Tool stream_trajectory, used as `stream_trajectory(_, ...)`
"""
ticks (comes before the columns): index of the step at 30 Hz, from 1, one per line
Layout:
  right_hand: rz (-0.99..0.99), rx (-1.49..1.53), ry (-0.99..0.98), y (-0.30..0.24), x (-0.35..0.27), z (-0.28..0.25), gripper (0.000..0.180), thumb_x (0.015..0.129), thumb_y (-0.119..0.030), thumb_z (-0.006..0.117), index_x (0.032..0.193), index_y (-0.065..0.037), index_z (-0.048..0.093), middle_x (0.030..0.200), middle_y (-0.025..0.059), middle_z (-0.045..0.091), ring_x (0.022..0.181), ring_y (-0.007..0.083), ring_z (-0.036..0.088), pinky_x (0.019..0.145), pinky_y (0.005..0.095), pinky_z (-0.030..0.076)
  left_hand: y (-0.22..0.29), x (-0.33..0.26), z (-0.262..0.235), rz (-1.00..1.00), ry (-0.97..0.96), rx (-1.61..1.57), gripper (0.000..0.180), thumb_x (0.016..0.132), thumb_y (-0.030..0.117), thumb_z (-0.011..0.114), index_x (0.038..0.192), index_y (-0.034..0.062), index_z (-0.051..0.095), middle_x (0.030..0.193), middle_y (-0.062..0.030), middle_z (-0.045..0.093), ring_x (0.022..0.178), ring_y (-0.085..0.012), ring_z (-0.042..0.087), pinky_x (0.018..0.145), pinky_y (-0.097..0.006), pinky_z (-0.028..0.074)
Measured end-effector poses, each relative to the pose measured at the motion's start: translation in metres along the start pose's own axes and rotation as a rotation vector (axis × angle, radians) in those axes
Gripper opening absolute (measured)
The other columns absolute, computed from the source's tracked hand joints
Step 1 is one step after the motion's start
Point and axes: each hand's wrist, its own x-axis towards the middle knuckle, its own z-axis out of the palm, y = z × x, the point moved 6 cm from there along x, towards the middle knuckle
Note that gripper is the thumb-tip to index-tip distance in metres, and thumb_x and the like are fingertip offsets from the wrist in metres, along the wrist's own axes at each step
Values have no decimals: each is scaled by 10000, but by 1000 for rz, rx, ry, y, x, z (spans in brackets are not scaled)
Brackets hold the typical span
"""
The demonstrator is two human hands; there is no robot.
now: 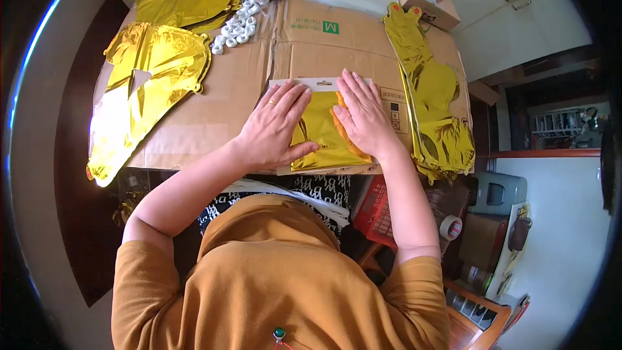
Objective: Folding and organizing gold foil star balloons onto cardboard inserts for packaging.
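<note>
A flat packet [316, 120] with folded gold foil inside lies near the front edge of the cardboard-covered table, in front of me. Its white top strip has a hanging slot. My left hand [275, 120] rests flat over the packet's left side, fingers out and thumb spread toward the middle. On the right side lies my right hand [363, 113], palm down with fingers stretched. Something orange [343, 123] shows beside its thumb; whether it sits inside the packet I cannot tell. Neither hand grips anything. The hands cover both upper corners.
Flat gold foil balloons lie at the left [162, 58], back left [184, 3] and right [431, 84]. Small white rolls [236, 26] are heaped on the cardboard [311, 55]. An open box [431, 3] stands back right. Below the table are a red basket [377, 210] and tape roll [450, 227].
</note>
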Motion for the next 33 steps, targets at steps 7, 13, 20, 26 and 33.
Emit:
stream_trajectory(7, 68, -91, 3, 11, 12, 6, 667, 1046, -409, 431, 1555, -4, 281, 1645, 180, 234, 1527, 326, 203, 1246, 493, 94, -18, 17, 7, 54, -99, 105, 913, 938, 591, 542, 1519, -66, 290, 1578, -262, 312, 1491, -402, 267, 1221, -507, 200)
stream_trajectory(13, 115, -111, -45, 22, 27, 2, 679, 1041, -433, 430, 1539, 13, 313, 1635, 176, 262, 1524, 326, 213, 1244, 497, 103, -31, 32, 14, 46, -156, 192, 954, 956, 654, 432, 1516, -100, 266, 1595, -267, 287, 1503, -388, 252, 1230, -499, 173)
stream_trajectory(20, 423, 634, 384, 142, 159, -62, 384, 955, -333, 660, 1151, -3, 681, 1121, 213, 711, 1026, 319, 694, 914, 453, 527, -28, 33, 3, 37, -158, 133, 980, 968, 690, 372, 1533, -97, 226, 1596, -275, 277, 1508, -379, 239, 1234, -492, 162)
stream_trajectory(26, 884, -148, 193, 185, 262, -48, 688, 762, -497, 771, 1289, -84, 615, 1327, 163, 634, 1172, 348, 643, 980, 431, 528, -35, 34, -5, -38, -172, -22, 969, 966, 676, 405, 1553, -66, 199, 1612, -279, 229, 1515, -376, 220, 1239, -482, 148)
stream_trajectory(33, 806, 343, 276, 234, 273, -41, 264, 818, -267, 692, 939, -44, 764, 1017, 170, 735, 986, 341, 705, 883, 436, 540, -57, 42, -27, -153, 92, -490, 699, 936, 373, 639, 1486, 20, 391, 1559, -255, 325, 1445, -443, 309, 1189, -505, 271)
